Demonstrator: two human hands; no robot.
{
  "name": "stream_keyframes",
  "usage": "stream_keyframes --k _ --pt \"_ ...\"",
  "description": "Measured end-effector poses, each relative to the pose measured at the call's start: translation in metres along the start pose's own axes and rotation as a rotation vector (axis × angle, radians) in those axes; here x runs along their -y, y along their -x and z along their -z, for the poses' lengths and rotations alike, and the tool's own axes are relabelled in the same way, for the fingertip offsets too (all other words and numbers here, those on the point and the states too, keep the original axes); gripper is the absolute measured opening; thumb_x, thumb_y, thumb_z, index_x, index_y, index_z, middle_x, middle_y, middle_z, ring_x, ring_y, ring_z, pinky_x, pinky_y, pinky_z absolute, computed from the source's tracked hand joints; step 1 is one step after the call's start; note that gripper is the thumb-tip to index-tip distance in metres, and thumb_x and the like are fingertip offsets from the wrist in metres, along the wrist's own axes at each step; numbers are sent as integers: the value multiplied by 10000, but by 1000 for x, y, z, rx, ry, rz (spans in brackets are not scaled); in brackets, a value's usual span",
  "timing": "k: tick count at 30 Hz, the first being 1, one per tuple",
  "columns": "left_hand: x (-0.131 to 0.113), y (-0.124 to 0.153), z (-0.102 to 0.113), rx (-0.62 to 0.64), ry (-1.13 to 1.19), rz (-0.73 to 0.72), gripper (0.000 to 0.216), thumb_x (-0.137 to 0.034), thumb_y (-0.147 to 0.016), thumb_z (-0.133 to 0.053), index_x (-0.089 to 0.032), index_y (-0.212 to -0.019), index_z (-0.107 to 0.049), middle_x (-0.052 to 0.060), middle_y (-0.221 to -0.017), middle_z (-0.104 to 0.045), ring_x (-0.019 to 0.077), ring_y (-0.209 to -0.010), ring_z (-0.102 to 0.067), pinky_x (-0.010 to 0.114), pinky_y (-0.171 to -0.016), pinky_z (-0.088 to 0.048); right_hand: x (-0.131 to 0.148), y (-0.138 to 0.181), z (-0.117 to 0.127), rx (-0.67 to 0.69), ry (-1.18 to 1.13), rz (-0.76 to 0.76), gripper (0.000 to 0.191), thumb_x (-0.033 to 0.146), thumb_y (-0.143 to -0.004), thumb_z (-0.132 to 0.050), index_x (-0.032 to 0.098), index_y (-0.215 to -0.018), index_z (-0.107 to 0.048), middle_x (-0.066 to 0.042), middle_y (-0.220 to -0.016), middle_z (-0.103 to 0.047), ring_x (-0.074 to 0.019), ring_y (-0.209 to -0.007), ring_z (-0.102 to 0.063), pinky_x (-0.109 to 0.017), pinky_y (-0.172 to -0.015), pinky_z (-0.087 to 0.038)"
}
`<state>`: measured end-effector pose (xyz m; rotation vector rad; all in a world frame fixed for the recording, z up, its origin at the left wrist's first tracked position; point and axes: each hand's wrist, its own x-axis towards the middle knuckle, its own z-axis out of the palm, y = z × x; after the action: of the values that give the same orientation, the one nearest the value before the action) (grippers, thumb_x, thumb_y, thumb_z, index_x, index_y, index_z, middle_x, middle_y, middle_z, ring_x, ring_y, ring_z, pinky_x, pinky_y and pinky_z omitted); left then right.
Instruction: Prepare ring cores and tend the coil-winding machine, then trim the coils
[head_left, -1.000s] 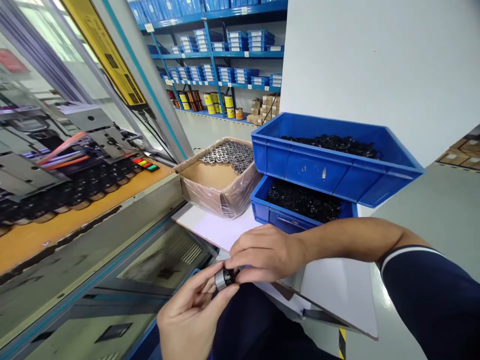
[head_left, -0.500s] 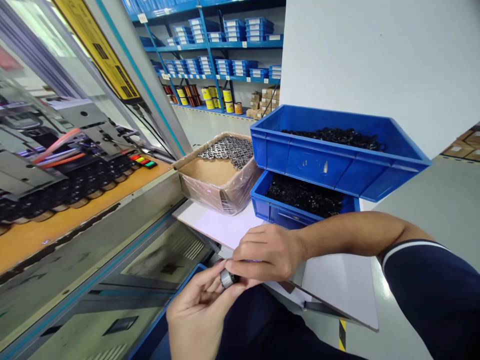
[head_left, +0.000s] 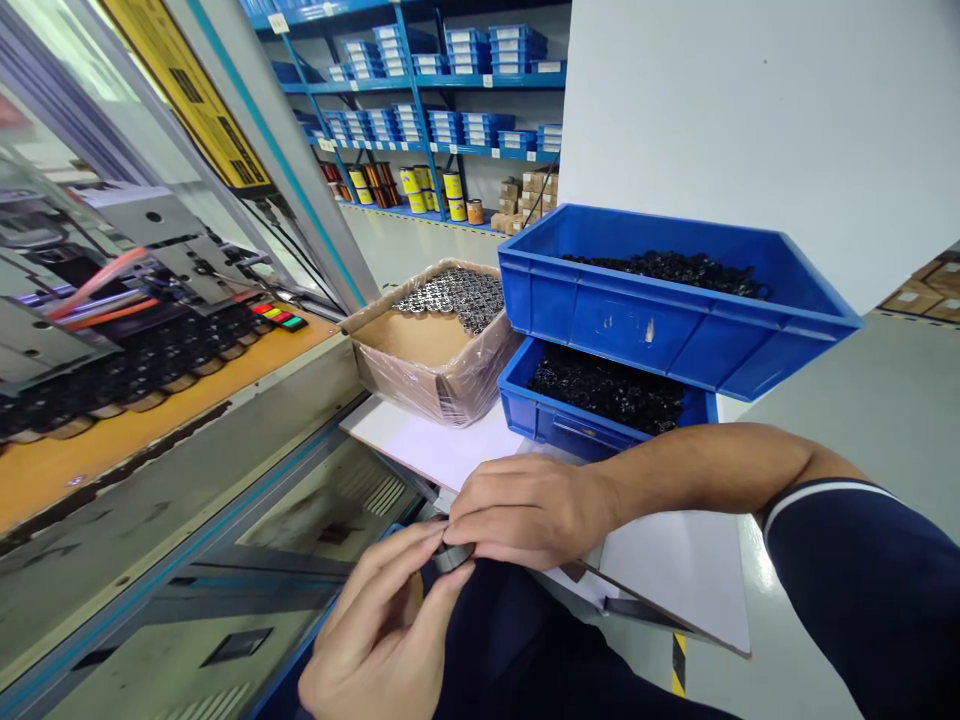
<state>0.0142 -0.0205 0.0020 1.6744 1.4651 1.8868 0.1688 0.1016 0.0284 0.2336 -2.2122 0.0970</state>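
Observation:
My left hand (head_left: 386, 620) pinches a small round grey stator core (head_left: 452, 557) between thumb and fingers, low in the middle of the view. From above and to the right, my right hand (head_left: 529, 508) has its fingers closed over the core's top, where a dark piece shows. Those fingers hide most of the upper side. Beyond my hands, a plastic-lined cardboard box (head_left: 397, 375) holds many similar metal cores (head_left: 457, 292). Black plastic parts (head_left: 611, 388) fill the lower blue bin (head_left: 559, 428), and more black parts (head_left: 682, 272) lie in the upper blue bin (head_left: 615, 325).
On the left, a machine (head_left: 150, 225) stands above an orange worktop (head_left: 187, 400) lined with rows of black-topped cores. The box and bins rest on a white table (head_left: 397, 435). Blue shelving (head_left: 420, 90) with trays and wire spools is at the back.
The core has turned from lying sideways to a flatter pose between my hands. My left fingers have closed further around it, and my right hand has shifted slightly left.

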Motion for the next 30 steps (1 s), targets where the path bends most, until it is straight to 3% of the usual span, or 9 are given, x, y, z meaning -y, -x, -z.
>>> stream_keyframes --k 3,7,10,13,16,20,26,28,30 --pt "3 2 -10 -38 166 226 268 -94 -707 -798 -229 -927 -724 4 -1054 -722 136 -984 -691 179 -832 -572 -3 -1 1 2 16 52 187 127 -943 -508 1 -991 -639 -156 -950 -687 -188 -911 -610 -309 -838 -562" --pt "9 -3 -16 -24 555 557 290 -355 -721 -825 -262 -986 -751 11 -907 -775 116 -786 -732 168 -723 -598 -4 -3 -1 -20 2 -44 179 160 -926 -593 17 -1019 -647 -145 -1004 -691 -188 -982 -609 -321 -914 -545" --pt "12 -3 -16 19 722 648 330 -473 -764 -761 -270 -1024 -755 26 -877 -783 127 -731 -734 204 -700 -614 -4 -5 -2 -63 -29 -94 195 237 -961 -585 57 -967 -661 -109 -958 -706 -150 -937 -616 -278 -901 -543" --pt "15 0 -9 19 527 507 264 -359 -831 -723 -274 -1081 -736 20 -967 -774 113 -825 -726 170 -772 -587 -3 -6 0 -44 -16 -96 207 238 -983 -544 75 -945 -666 -93 -928 -713 -143 -900 -616 -266 -870 -544" --pt "19 -2 3 68 181 154 317 -141 -799 -734 -255 -1095 -724 13 -1106 -726 135 -1030 -676 191 -912 -537 -2 -4 1 7 -8 -109 205 216 -978 -539 53 -972 -663 -108 -928 -703 -164 -905 -612 -284 -860 -542" --pt "19 -5 9 81 -113 -209 343 3 -734 -735 -209 -1004 -728 -10 -958 -724 110 -881 -672 194 -871 -524 0 -2 -2 -7 -25 -98 256 231 -1004 -479 43 -979 -651 -116 -901 -685 -160 -877 -605 -277 -854 -542" --pt "22 -19 12 98 -269 -248 177 -103 -849 -658 -185 -1004 -683 19 -936 -694 121 -860 -667 212 -791 -524 0 -4 7 124 1 -199 291 288 -996 -498 39 -1097 -610 -147 -999 -687 -204 -960 -628 -317 -870 -558" --pt "32 -45 41 1 -479 -283 105 -167 -861 -656 -176 -961 -685 33 -910 -673 138 -847 -652 238 -779 -510 -13 4 21 164 104 -216 381 353 -984 -530 52 -1214 -562 -176 -1117 -670 -230 -1078 -615 -355 -941 -542" --pt "44 -79 88 -158 -768 -222 122 -267 -840 -686 -164 -906 -698 34 -855 -648 154 -787 -622 261 -742 -486 -34 19 38 182 204 -267 398 361 -963 -569 97 -1260 -551 -165 -1160 -662 -239 -1111 -615 -375 -975 -529"
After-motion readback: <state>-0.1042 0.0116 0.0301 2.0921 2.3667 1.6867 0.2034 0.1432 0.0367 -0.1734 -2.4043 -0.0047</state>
